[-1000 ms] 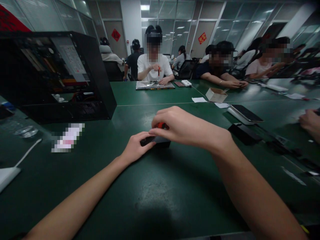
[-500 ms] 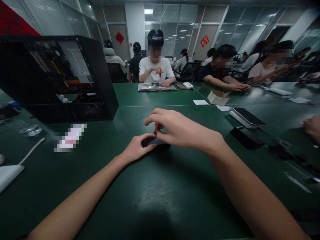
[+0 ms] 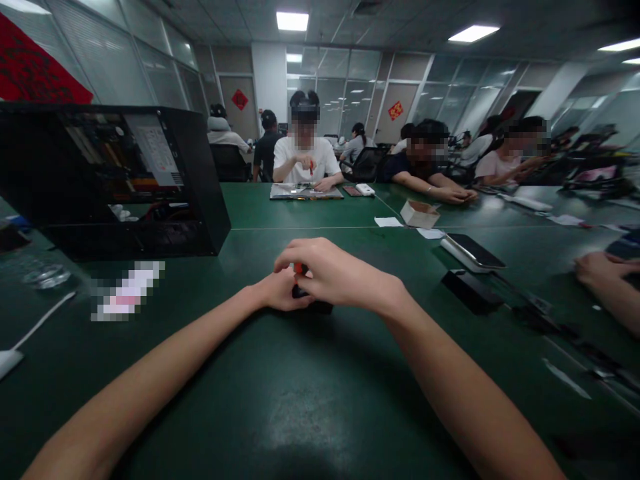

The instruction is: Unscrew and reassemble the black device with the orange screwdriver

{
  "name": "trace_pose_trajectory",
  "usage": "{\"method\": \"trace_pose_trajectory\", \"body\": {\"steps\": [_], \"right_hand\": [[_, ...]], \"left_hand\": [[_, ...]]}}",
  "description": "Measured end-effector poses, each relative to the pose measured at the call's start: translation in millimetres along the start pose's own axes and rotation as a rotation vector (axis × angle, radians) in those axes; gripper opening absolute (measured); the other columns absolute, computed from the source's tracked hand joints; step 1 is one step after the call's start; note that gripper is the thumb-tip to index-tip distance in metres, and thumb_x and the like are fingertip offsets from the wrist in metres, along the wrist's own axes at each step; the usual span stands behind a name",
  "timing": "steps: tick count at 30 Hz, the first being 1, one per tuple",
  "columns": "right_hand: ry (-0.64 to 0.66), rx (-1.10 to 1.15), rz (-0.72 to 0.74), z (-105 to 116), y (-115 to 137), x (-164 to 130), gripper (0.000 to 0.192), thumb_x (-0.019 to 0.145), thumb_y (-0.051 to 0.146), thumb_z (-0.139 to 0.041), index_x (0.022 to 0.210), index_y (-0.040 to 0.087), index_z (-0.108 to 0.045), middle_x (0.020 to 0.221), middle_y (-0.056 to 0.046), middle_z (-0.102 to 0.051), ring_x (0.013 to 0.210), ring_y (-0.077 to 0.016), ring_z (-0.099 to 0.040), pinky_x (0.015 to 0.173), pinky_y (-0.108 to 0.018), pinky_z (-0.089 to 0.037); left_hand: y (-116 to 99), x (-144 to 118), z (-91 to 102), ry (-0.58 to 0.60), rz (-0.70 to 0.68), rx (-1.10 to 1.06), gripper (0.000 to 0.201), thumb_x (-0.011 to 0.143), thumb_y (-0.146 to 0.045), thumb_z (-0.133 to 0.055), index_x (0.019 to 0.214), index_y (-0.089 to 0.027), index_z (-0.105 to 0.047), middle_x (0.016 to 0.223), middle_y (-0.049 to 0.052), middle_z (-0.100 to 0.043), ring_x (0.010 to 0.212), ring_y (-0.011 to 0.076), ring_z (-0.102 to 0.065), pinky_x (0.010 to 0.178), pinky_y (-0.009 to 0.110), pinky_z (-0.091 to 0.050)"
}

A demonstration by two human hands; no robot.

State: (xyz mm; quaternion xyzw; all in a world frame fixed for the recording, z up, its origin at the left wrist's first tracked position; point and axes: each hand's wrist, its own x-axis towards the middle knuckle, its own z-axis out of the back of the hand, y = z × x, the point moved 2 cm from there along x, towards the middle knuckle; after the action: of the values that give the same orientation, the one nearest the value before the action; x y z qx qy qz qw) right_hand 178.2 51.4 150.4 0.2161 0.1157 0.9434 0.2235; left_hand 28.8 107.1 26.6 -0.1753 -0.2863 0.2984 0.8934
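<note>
My right hand (image 3: 340, 270) arches over the table's middle, its fingers closed around a small red screwdriver (image 3: 299, 268). Most of that screwdriver is hidden behind the fingers. Below it, a small dark block-shaped object (image 3: 323, 308) lies on the green table, largely covered by both hands, so its kind does not show. My left hand (image 3: 274, 291) grips this object from the left, thumb along the near side. The two hands are close together, the right one overlapping the left fingertips.
An open black computer case (image 3: 200, 193) stands at left, near a blurred paper slip (image 3: 131, 290). Rightward are a small box (image 3: 420, 214), a phone (image 3: 475, 249) on a white case, and a black block (image 3: 471, 291). Across the table, a person (image 3: 306, 157) works with a red tool.
The view has tilted up and shifted slightly right. My left fingers now sit further behind the right hand, closer to the screwdriver. Both hands keep their hold.
</note>
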Motion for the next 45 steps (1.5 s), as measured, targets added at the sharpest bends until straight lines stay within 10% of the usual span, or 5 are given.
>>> {"method": "trace_pose_trajectory", "body": {"steps": [13, 45], "right_hand": [[-0.029, -0.030, -0.078, 18.5, -4.9, -12.9, 0.028, 0.085, 0.009, -0.057, 0.109, 0.014, -0.069, 0.100, -0.008, -0.073, 0.090, -0.0179, -0.064, 0.080, -0.027, -0.044], [-0.038, -0.064, -0.122, 4.7, -6.6, -1.1, 0.024, 0.084, 0.007, -0.057, 0.102, 0.014, -0.070, 0.094, -0.007, -0.075, 0.083, -0.0168, -0.067, 0.078, -0.027, -0.047]], "left_hand": [[-53.8, -82.5, -6.2, -0.175, 0.499, 0.004, 0.036, 0.088, -0.040, -0.069, 0.119, -0.022, -0.073, 0.107, 0.007, -0.076, 0.092, 0.0256, -0.072, 0.083, 0.036, -0.055], [-50.8, -87.3, -7.3, -0.190, 0.415, -0.069, 0.038, 0.088, -0.038, -0.072, 0.122, -0.022, -0.072, 0.113, 0.008, -0.076, 0.100, 0.0263, -0.070, 0.091, 0.039, -0.053]]}}
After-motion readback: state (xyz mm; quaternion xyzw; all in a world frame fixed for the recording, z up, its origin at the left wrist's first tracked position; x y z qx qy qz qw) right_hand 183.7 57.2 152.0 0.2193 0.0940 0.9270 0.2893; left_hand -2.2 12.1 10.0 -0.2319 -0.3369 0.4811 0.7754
